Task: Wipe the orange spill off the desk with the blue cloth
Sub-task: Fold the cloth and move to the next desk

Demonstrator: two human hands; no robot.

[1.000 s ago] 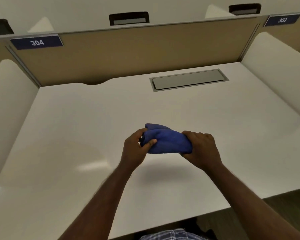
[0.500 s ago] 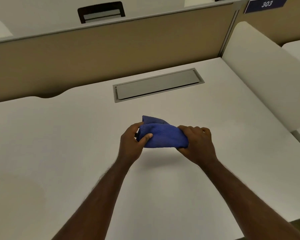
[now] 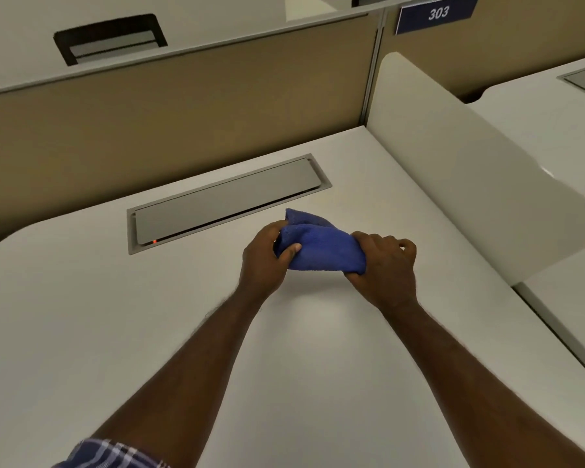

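The blue cloth (image 3: 321,246) is bunched up between both hands, held just above the white desk (image 3: 115,315). My left hand (image 3: 265,261) grips its left end, thumb curled over the front. My right hand (image 3: 387,268) grips the right end with fingers wrapped round it. A corner of the cloth sticks up behind the hands. No orange spill shows on the visible desk surface.
A grey cable hatch (image 3: 223,202) with a small red light is set into the desk just behind the hands. A tan partition (image 3: 169,106) runs along the back. A white side divider (image 3: 470,170) stands to the right, with sign 303 (image 3: 436,11) above.
The view has swung right and closer, so the hatch now sits left of the hands. Both hands keep holding the bunched cloth in much the same grip.
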